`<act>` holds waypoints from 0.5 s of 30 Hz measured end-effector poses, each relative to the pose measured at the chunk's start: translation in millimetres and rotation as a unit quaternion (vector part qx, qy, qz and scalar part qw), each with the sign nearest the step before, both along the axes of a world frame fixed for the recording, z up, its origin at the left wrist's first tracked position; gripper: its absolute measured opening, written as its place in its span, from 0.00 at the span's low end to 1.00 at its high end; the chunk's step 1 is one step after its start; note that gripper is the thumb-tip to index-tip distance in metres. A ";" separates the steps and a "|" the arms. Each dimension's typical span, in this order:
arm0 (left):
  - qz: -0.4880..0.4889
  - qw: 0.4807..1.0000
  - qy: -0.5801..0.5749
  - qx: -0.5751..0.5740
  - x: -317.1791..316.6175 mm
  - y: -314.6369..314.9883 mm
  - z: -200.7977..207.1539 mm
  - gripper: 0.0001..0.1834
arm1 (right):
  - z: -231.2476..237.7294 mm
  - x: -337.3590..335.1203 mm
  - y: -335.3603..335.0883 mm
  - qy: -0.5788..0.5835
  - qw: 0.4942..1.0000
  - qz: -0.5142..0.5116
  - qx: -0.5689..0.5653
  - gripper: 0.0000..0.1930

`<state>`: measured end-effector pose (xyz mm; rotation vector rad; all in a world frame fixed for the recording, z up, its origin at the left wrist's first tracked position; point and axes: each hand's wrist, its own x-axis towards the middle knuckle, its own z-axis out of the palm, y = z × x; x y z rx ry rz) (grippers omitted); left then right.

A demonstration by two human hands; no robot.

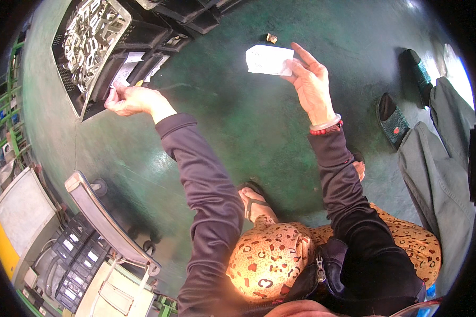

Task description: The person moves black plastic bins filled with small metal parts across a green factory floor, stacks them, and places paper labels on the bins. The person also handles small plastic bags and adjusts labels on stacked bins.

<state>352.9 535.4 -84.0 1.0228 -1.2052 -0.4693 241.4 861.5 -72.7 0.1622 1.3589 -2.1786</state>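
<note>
Between the thumb and fingers of my right hand [312,87] is a white paper slip [267,59] with faint writing, raised over the green floor. My left hand [135,100] reaches to the side of a black plastic crate [103,79] heaped with metal parts [90,39]. Its thumb and fingertips are pinched together. A second white paper [128,67] lies against the crate's side, right behind these fingertips; whether they grip it is hidden. A small yellow spot [139,83] shows just above the left hand.
More black crates [190,13] stand behind the first. A small brownish piece [271,38] lies on the floor beyond the slip. At right are another person's grey-trousered legs [433,169] and dark slippers [393,121]. A wheeled chair [108,216] stands at lower left, near stacked dark boxes [82,261].
</note>
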 end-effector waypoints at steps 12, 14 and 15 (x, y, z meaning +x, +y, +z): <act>-0.009 0.998 -0.060 -0.003 -2.3 27.1 9.0 0.07 | 8.9 1.2 -13.3 -0.015 1.000 0.003 0.008 0.25; -0.016 0.998 -0.068 0.002 -1.8 33.9 11.2 0.07 | 10.0 1.6 -15.9 -0.015 1.000 0.005 0.005 0.24; 0.001 0.992 -0.124 0.002 -0.8 37.0 10.6 0.07 | 10.2 2.2 -17.4 -0.015 1.000 0.004 -0.001 0.25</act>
